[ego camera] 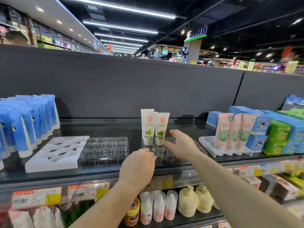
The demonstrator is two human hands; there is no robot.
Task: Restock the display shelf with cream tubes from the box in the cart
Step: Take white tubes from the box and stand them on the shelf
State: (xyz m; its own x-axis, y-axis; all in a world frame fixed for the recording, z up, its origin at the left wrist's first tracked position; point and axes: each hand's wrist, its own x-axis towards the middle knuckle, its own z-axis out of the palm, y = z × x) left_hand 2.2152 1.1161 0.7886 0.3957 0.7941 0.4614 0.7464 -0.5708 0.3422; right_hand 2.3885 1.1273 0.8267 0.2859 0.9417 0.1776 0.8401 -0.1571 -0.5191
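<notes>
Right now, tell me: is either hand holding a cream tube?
No. Left hand and right hand reach toward the two white tubes, gripping neither.

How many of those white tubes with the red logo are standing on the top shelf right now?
2. One white tube stands slightly further back on the left; the other white tube stands beside it on the right, overlapping it, just beyond the right hand. None appear hidden.

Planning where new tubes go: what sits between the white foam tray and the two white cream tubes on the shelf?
In the head view, an empty clear plastic tray lies between the white foam tray and the two white cream tubes.
</notes>
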